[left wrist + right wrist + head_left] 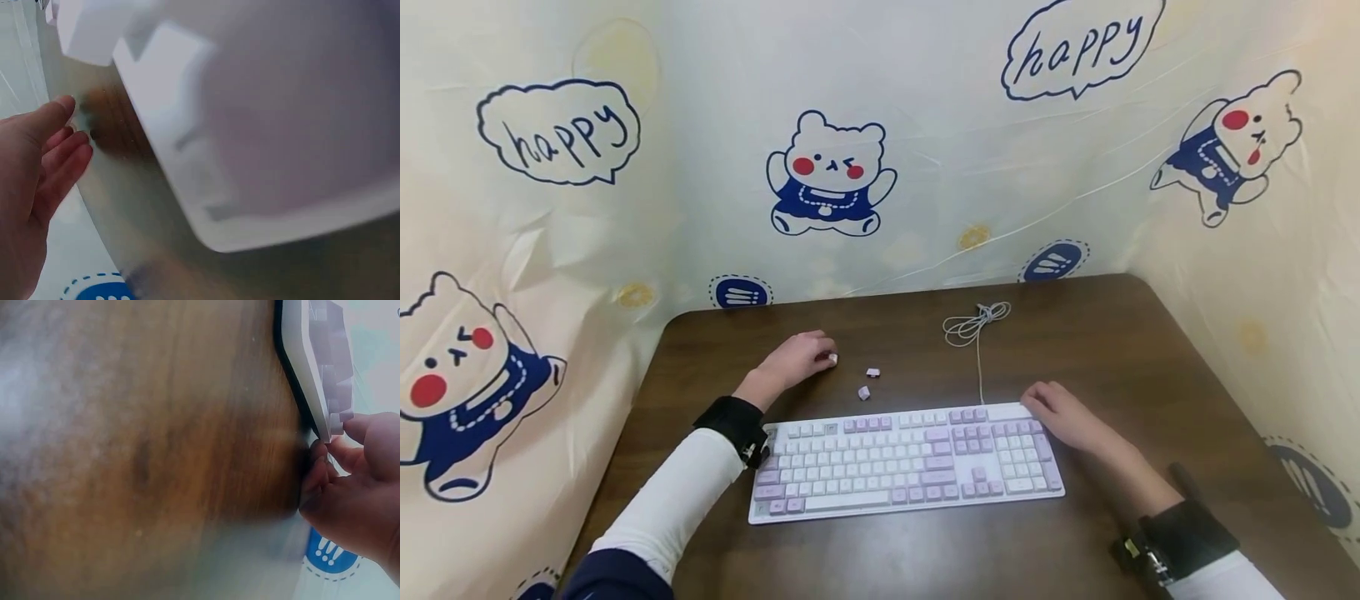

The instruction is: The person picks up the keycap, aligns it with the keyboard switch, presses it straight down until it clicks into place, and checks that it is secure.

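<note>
A white and lilac keyboard (880, 467) lies on the table, with a few greyish spots among its keys, such as at its upper left corner. Beyond its far edge, to the left, my left hand (797, 360) pinches a small pale keycap (833, 358) between thumb and fingers. In the left wrist view that keycap is barely visible at the fingertips. Two lilac-white keycaps, one upright-looking keycap (864, 392) and another keycap (873, 372), lie right of this hand. My right hand (1060, 414) grips the keyboard's far right corner, thumb on top and fingers curled by the edge.
A bundled pale cable (977, 323) lies behind the keyboard and runs down to its far edge. The brown wooden table (895, 554) is bordered at the back and sides by a printed curtain (925, 167) with cartoon bears.
</note>
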A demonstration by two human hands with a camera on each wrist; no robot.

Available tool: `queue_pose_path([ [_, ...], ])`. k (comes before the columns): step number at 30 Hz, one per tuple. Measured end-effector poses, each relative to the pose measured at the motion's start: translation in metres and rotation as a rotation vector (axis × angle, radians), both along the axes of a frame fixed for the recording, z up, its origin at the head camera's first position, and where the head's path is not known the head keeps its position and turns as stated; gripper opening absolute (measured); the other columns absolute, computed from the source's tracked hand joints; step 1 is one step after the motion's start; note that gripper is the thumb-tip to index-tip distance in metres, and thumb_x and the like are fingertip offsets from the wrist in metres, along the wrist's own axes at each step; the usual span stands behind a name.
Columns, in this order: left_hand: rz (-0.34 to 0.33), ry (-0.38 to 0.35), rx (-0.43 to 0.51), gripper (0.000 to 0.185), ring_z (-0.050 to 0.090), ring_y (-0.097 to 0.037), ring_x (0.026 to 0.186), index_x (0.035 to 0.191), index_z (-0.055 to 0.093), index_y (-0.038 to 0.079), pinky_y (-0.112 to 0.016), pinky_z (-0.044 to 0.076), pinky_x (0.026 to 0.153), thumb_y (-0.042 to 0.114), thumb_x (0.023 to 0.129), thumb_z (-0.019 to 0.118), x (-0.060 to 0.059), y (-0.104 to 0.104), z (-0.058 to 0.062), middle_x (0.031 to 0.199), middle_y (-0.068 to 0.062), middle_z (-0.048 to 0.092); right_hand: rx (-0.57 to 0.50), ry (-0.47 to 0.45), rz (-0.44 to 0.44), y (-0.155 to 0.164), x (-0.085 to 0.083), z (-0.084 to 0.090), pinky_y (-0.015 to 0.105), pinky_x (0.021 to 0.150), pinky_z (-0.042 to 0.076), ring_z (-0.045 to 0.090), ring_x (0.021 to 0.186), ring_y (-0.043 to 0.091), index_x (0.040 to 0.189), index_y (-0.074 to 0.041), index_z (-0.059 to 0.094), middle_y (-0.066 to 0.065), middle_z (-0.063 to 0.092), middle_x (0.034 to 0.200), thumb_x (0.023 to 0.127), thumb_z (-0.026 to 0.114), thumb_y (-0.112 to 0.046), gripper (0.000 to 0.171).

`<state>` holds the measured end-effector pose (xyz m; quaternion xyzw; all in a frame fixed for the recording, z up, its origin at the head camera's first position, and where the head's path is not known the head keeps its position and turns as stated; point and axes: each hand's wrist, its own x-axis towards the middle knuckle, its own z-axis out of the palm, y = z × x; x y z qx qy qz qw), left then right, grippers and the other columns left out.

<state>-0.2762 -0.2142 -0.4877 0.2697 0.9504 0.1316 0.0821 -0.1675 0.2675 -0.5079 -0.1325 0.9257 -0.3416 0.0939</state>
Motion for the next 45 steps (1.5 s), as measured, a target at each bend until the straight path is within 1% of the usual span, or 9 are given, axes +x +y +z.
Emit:
queue_pose_path([
  [5,0.044,-0.028,0.094,0.019,0.061,-0.021,0.095,0.115,0.075,0.013,-0.041,0.055,0.091,0.023,0.099,0.074,0.018,-0.005,0.005,0.111,-0.004,0.066,0.008,0.004,-0.001,0.003,-0.001,-0.002,0.044,0.083,0.048,0.060,0.098,0.027,0.109,-0.003,0.068,0.011,0.063,0.106,0.107,0.057,-0.020,0.021],
  [8,0.048,-0.040,0.153,0.020,0.062,-0.019,0.095,0.116,0.075,0.013,-0.039,0.056,0.089,0.022,0.098,0.075,0.033,-0.004,0.013,0.111,-0.003,0.067,0.009,-0.014,-0.004,0.006,0.000,-0.001,0.045,0.083,0.049,0.060,0.100,0.028,0.112,-0.003,0.068,0.012,0.063,0.108,0.107,0.056,-0.021,0.022],
  [11,0.034,-0.043,0.193,0.021,0.064,-0.016,0.093,0.117,0.075,0.014,-0.038,0.058,0.087,0.021,0.097,0.076,0.049,-0.002,0.022,0.108,-0.001,0.070,0.010,-0.014,-0.007,0.006,0.000,0.000,0.046,0.084,0.049,0.060,0.100,0.028,0.112,-0.002,0.068,0.013,0.064,0.108,0.108,0.056,-0.021,0.023],
  [16,0.013,-0.016,0.188,0.018,0.064,-0.011,0.087,0.112,0.074,0.020,-0.033,0.056,0.079,0.025,0.096,0.078,0.070,0.001,0.032,0.104,0.005,0.070,0.004,0.002,-0.008,0.006,-0.001,0.002,0.047,0.084,0.049,0.060,0.100,0.030,0.111,-0.001,0.068,0.015,0.064,0.107,0.108,0.055,-0.021,0.024],
  [22,-0.018,-0.030,0.144,0.019,0.057,-0.011,0.080,0.112,0.075,0.023,-0.029,0.050,0.072,0.030,0.094,0.079,0.089,0.004,0.030,0.102,0.008,0.066,0.013,-0.011,-0.012,0.005,-0.002,0.002,0.048,0.086,0.048,0.060,0.101,0.031,0.112,-0.001,0.068,0.016,0.063,0.109,0.108,0.054,-0.021,0.025],
  [26,-0.031,-0.046,0.129,0.020,0.058,-0.012,0.080,0.111,0.076,0.022,-0.029,0.048,0.071,0.031,0.094,0.079,0.098,0.005,0.026,0.102,0.008,0.066,0.011,-0.004,-0.011,0.003,-0.002,0.001,0.048,0.084,0.048,0.060,0.099,0.031,0.111,0.000,0.067,0.017,0.063,0.108,0.108,0.054,-0.021,0.025],
  [33,-0.016,-0.060,0.101,0.019,0.057,-0.009,0.082,0.110,0.076,0.025,-0.028,0.049,0.074,0.034,0.094,0.079,0.106,0.003,0.018,0.101,0.010,0.066,0.020,0.000,-0.014,0.001,-0.002,0.001,0.047,0.085,0.048,0.061,0.099,0.031,0.112,0.000,0.067,0.016,0.063,0.108,0.108,0.053,-0.021,0.026],
  [39,-0.003,-0.057,0.115,0.016,0.057,-0.010,0.080,0.108,0.076,0.025,-0.028,0.049,0.071,0.031,0.093,0.080,0.110,0.000,0.019,0.097,0.010,0.064,0.018,0.011,-0.006,-0.002,-0.001,0.000,0.048,0.085,0.048,0.061,0.100,0.033,0.113,0.001,0.068,0.017,0.064,0.108,0.108,0.053,-0.021,0.027],
  [45,0.020,-0.101,0.131,0.010,0.055,-0.009,0.076,0.101,0.077,0.025,-0.029,0.048,0.069,0.029,0.092,0.081,0.113,0.001,0.021,0.088,0.013,0.061,0.010,0.010,-0.002,-0.004,0.000,0.000,0.048,0.085,0.048,0.061,0.100,0.033,0.113,0.002,0.067,0.018,0.063,0.108,0.108,0.053,-0.021,0.028],
])
